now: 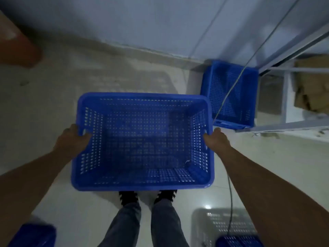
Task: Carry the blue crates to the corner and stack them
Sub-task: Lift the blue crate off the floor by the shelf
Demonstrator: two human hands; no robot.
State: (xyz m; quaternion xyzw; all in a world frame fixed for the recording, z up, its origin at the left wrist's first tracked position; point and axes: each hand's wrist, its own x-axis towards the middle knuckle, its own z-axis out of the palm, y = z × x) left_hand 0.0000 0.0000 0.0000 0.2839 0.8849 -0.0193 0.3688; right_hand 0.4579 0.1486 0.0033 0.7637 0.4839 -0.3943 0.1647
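I hold an empty blue perforated crate (142,139) level in front of me, above the floor. My left hand (73,140) grips its left handle slot and my right hand (216,140) grips the right one. A second blue crate (229,93) sits on the floor in the corner ahead to the right, against the wall and beside a metal rack. Part of another blue crate (33,235) shows at the bottom left, and one more blue crate (238,241) at the bottom right.
A white metal rack (288,97) with cardboard boxes (311,86) stands at right. A thin cable (229,175) hangs down past the corner crate and my right arm. A grey crate (210,227) lies at bottom right. An orange object (16,49) sits at the far left.
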